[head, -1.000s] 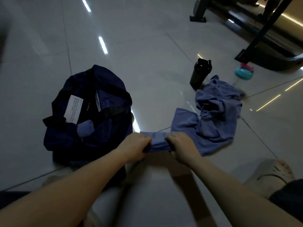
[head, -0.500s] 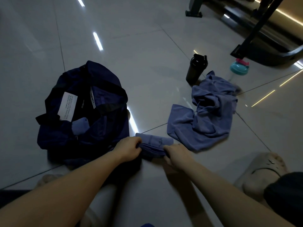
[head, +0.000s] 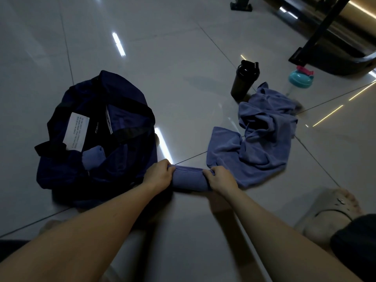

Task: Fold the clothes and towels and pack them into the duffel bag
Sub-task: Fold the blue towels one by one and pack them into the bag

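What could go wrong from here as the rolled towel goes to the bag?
1. The left hand and right hand grip the rolled towel only at its ends; lifted, its middle may sag and unroll.
2. The right hand lies against the edge of the loose towel; that towel may drag along and tip the black bottle standing at its far side.
3. The mouth of the duffel bag is slumped; the roll may catch on it.

Navy duffel bag [head: 126,165], blue towel [head: 262,139], black shaker [head: 243,81]
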The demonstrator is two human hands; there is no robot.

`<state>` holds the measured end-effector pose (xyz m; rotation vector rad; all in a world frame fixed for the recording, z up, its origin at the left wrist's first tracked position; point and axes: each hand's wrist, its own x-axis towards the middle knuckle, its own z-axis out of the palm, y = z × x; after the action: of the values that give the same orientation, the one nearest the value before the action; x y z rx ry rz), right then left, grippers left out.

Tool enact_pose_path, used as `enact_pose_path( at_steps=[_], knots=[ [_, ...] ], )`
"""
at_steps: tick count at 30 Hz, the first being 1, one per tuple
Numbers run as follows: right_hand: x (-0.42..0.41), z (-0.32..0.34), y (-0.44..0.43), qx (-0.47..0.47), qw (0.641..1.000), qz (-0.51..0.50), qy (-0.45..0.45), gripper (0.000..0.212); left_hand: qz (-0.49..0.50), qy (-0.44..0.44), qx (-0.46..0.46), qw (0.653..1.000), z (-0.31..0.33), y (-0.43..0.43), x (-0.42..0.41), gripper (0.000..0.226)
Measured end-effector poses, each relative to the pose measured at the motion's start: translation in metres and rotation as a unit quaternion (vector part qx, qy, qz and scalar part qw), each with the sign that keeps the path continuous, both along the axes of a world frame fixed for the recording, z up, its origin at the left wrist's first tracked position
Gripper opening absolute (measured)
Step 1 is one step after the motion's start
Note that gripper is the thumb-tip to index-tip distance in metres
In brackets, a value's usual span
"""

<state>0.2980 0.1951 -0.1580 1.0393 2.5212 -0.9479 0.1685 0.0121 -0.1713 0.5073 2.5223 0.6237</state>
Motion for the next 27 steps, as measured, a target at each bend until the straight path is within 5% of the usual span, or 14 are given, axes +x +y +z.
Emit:
enact_pose_path(
  at_steps=[11,13,16,19,23,27],
  knots=[
    [-0.014,-0.010,-0.002,0.112,0.991,-0.017,-0.077,0.039,0.012,0.052,-0.009,0.999,0.005,0.022,0.004,0.023],
    [-0.016,-0.013,-0.002,0.113,0.990,-0.013,-0.086,0.036,-0.012,0.115,0.028,0.993,0.004,0.016,0.003,0.017],
    [-0.018,-0.016,-0.001,0.111,0.989,-0.019,-0.092,0.033,-0.184,0.295,0.087,0.934,-0.006,0.010,0.006,0.011],
    [-0.019,-0.016,0.000,0.108,0.991,-0.018,-0.082,0.035,-0.368,0.333,0.112,0.861,-0.016,0.007,0.023,0.029],
    [-0.013,-0.014,-0.001,0.131,0.990,-0.011,-0.058,0.033,-0.384,0.285,0.031,0.878,-0.030,-0.008,0.032,0.065],
    [-0.006,-0.013,-0.003,0.334,0.928,0.149,0.077,0.032,-0.355,0.255,0.012,0.899,-0.032,-0.003,0.028,0.067]
  ],
)
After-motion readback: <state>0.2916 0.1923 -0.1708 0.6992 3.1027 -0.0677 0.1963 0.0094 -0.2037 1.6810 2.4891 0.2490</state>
